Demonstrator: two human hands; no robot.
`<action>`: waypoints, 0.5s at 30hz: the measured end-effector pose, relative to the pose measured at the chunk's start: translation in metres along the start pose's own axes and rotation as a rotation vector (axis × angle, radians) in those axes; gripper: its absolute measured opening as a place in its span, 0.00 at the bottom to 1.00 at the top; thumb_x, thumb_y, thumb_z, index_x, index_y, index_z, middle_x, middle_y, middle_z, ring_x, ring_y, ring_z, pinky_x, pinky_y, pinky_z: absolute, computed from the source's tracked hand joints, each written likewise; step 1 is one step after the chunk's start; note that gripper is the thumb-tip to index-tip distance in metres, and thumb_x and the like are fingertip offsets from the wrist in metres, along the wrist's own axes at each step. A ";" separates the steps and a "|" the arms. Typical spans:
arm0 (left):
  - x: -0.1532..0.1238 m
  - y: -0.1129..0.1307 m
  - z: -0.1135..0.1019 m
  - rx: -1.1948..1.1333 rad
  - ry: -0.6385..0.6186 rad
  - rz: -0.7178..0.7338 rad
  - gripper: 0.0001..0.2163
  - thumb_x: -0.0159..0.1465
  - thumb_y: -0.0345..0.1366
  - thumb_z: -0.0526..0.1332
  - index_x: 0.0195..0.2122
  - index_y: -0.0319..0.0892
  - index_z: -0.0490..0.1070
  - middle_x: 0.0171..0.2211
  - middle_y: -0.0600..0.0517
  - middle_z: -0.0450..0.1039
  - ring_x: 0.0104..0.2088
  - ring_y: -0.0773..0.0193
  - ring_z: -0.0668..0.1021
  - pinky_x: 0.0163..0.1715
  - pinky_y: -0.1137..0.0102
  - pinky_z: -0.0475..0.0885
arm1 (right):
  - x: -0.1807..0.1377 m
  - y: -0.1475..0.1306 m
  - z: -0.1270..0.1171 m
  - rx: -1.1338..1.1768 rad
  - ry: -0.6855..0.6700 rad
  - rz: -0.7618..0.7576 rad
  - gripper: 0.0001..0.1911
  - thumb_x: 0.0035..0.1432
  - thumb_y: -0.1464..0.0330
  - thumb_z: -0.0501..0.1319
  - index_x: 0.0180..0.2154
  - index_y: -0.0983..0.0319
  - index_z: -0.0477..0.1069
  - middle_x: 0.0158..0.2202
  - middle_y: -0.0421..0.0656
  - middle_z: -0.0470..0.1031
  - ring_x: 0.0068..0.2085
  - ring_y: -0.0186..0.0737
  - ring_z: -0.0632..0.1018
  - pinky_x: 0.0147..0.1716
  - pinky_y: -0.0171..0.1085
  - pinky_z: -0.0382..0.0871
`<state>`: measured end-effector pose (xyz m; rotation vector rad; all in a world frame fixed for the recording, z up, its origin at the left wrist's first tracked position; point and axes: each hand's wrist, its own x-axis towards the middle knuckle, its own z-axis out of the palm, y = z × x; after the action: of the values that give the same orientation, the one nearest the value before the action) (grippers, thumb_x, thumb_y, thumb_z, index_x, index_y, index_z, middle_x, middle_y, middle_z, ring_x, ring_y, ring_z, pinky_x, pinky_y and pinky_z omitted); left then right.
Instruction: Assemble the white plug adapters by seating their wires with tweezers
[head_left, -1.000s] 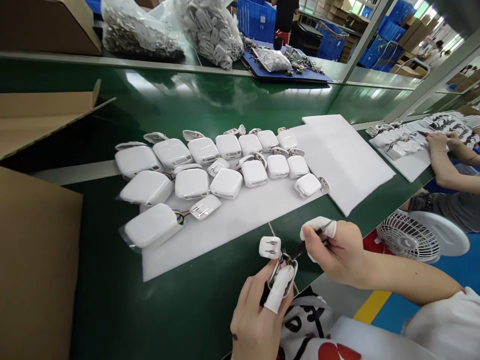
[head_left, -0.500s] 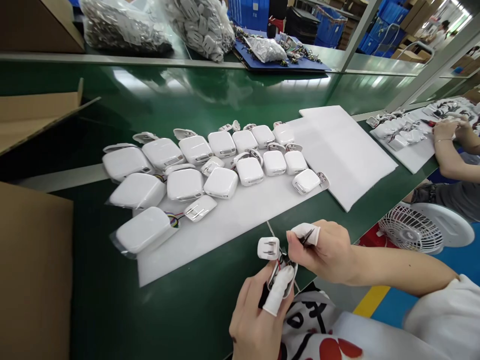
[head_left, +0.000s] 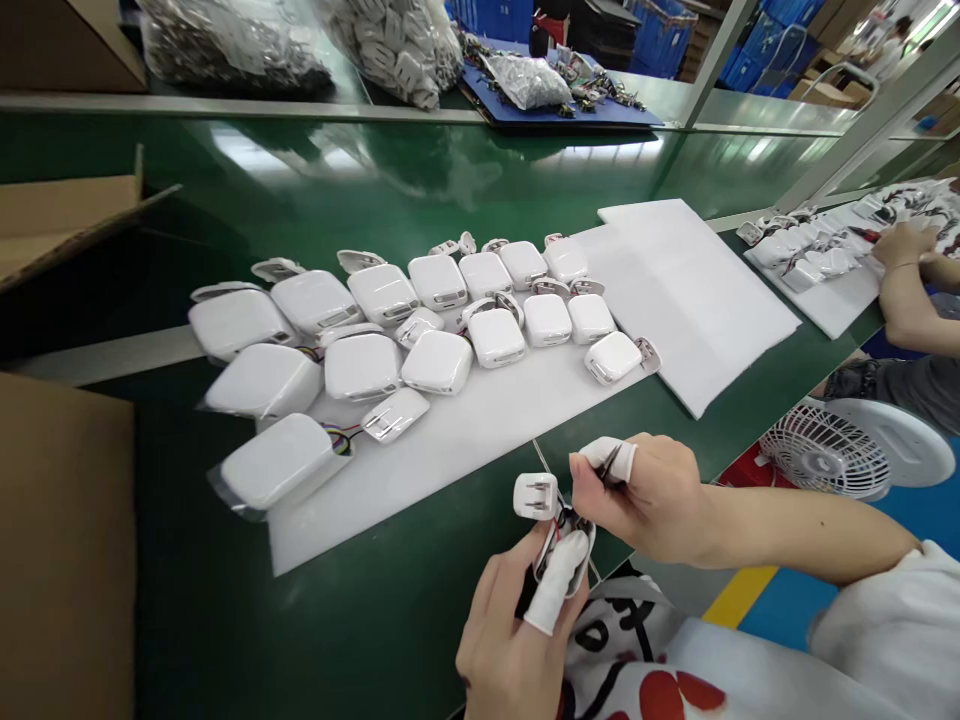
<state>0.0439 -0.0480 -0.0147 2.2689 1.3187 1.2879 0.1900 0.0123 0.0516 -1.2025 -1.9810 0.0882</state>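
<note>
The left hand [head_left: 510, 630] grips a white casing [head_left: 590, 556], 1 finger [head_left: 559, 585] hiding much of it. The right hand [head_left: 652, 495] pinches a dark tool [head_left: 611, 465], lower end obscured.

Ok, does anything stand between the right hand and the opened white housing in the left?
Nothing visible: the right hand, gripping a dark tool, is at the far end of the housing. A white-covered finger of the left hand lies over its near part; the plug piece sits aside.
</note>
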 end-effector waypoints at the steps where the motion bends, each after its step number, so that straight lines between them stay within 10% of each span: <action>1: 0.000 0.000 0.000 0.002 -0.002 0.000 0.12 0.54 0.25 0.66 0.40 0.38 0.72 0.37 0.44 0.74 0.31 0.64 0.75 0.32 0.70 0.73 | -0.001 0.001 0.002 0.012 0.006 -0.007 0.18 0.64 0.72 0.52 0.22 0.59 0.50 0.14 0.30 0.53 0.16 0.26 0.52 0.14 0.30 0.47; 15: 0.001 -0.001 0.001 -0.031 0.014 0.027 0.13 0.53 0.22 0.66 0.39 0.38 0.71 0.37 0.44 0.74 0.31 0.63 0.74 0.30 0.69 0.72 | -0.004 0.000 0.000 -0.122 -0.113 -0.112 0.18 0.65 0.73 0.48 0.23 0.59 0.50 0.14 0.31 0.51 0.16 0.28 0.51 0.14 0.34 0.44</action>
<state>0.0443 -0.0461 -0.0158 2.2682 1.2687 1.3263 0.1908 0.0089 0.0489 -1.1828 -2.1753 -0.0221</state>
